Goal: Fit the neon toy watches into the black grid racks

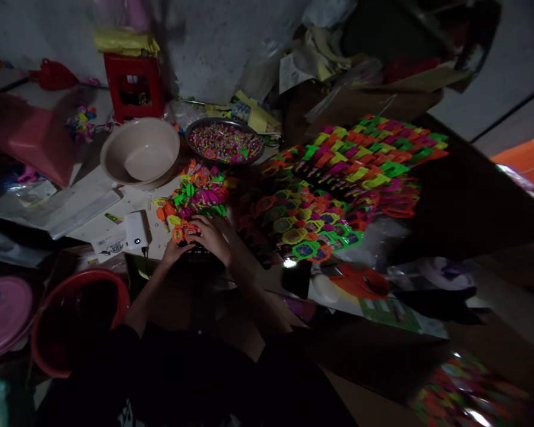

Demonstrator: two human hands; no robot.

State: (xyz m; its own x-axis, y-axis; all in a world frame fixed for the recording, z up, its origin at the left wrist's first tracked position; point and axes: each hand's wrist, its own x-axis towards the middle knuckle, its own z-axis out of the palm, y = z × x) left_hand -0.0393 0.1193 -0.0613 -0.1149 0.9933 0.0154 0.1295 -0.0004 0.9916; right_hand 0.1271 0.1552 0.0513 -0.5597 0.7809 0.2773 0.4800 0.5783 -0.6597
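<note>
An orange plastic toy watch (181, 233) is held between my two hands at the front edge of the white table. My left hand (175, 252) grips it from below and the left, fingers closed. From the right, my right hand (212, 238) curls its fingers over the same piece and partly hides it. Just beyond the hands lies a loose pile of bright toy pieces (200, 191) in orange, green, pink and yellow. To the right stand dense rows of similar coloured toy watches (300, 228), with another stacked block of coloured pieces (369, 151) behind.
Behind the pile are a beige basin (111, 155) and a metal bowl (194, 155) of small colourful pellets. A white power bank (136, 230) with a cable lies left of my hands. A red stool (111, 89) stands by the wall; a red tub (38, 332) sits lower left.
</note>
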